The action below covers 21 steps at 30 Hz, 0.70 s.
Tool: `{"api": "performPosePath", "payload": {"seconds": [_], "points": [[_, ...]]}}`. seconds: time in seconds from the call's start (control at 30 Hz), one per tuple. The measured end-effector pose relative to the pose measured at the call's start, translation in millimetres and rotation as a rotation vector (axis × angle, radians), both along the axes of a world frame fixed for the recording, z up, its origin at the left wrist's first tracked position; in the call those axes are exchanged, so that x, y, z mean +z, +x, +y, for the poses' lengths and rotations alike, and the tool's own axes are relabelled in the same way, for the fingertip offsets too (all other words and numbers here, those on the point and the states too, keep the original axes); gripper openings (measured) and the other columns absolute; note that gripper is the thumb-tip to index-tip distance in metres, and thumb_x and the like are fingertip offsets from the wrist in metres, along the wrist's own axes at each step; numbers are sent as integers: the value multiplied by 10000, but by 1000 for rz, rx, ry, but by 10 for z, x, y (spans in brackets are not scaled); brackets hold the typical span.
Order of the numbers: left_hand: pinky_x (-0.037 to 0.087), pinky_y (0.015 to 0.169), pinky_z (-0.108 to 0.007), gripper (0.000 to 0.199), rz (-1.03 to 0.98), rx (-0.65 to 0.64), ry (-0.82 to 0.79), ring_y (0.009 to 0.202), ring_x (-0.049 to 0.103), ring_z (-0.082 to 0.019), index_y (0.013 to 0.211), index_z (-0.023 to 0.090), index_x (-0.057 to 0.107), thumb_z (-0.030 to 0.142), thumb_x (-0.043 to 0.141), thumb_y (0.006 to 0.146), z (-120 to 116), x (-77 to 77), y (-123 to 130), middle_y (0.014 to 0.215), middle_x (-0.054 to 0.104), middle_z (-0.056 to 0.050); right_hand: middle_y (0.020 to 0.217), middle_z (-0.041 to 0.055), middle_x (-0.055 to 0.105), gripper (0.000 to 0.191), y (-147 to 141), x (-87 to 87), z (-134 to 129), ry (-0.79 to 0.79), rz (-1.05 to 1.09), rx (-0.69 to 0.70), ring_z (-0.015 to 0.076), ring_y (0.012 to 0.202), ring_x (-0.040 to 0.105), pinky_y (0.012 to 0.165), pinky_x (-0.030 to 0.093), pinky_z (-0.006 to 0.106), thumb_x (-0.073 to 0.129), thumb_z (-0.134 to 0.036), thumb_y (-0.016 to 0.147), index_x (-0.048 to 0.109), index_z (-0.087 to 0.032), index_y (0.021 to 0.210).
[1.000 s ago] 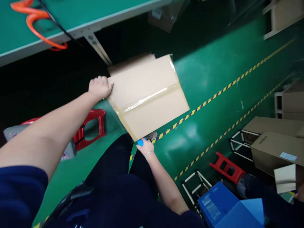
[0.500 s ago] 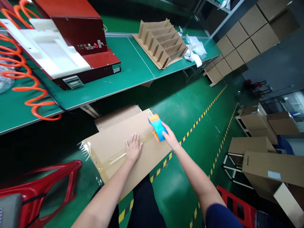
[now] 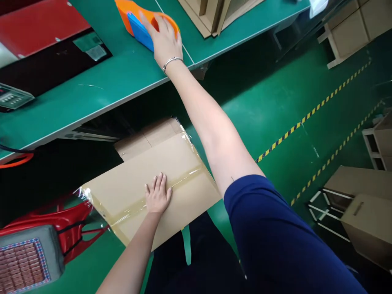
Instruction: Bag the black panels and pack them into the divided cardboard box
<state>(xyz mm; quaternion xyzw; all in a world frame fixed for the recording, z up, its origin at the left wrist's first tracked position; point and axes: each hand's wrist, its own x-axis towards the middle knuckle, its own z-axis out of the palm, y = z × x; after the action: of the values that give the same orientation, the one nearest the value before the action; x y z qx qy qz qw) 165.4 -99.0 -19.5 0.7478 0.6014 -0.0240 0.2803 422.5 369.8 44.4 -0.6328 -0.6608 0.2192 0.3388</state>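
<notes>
My left hand point(image 3: 157, 195) lies flat with its fingers stretched out on top of a cardboard box point(image 3: 190, 204). A strip of shiny packing tape point(image 3: 186, 176) runs along the box's middle, and tape also covers its end edges. My right arm reaches up to the green workbench point(image 3: 128, 79), where my right hand point(image 3: 167, 41) has its fingers around an orange and blue tape dispenser point(image 3: 139, 30). The dispenser is at the bench top, and part of it is hidden behind the hand.
Under the bench is another carton point(image 3: 150, 139). A red machine point(image 3: 45, 32) and a cardboard divider point(image 3: 211, 20) stand on the bench. To the left is a red chair with a cushion point(image 3: 27, 261). Cartons point(image 3: 364, 228) stand at right, beyond yellow-black floor tape point(image 3: 294, 130).
My right hand has carried the tape dispenser from above the box's right end up to the workbench. My left hand stays flat on the box. The view has shifted closer to the bench.
</notes>
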Motion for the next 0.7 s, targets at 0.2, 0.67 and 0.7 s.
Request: {"api": "performPosePath", "payload": {"seconds": [0.2,0.67,0.7], "points": [[45,1233,-558,642,-5,39,7,1469,321,-340,1487,105,450,433,369,942,-11,9,21,1554,416,-184,1545,88,410,600,77,200,-2558,-18,116,-71,180,1472,264,1199,218,276,232,-403,1031,457,-25,1439],[139,1204,-632,697,-4,8,-50,1476,275,-398,1475,52,380,396,479,877,385,349,222,1560,363,-255,1364,87,636,578,426,-605,-4461,-702,830,-588,232,1335,540,1145,396,393,440,-638,952,677,-199,1246],[168,1205,-617,707,-42,-1,-31,1472,286,-389,1481,55,361,386,503,872,594,391,286,1553,368,-259,1359,90,639,586,561,-572,-4704,-657,863,-664,223,1301,571,1118,425,400,419,-644,954,660,-205,1259]]}}
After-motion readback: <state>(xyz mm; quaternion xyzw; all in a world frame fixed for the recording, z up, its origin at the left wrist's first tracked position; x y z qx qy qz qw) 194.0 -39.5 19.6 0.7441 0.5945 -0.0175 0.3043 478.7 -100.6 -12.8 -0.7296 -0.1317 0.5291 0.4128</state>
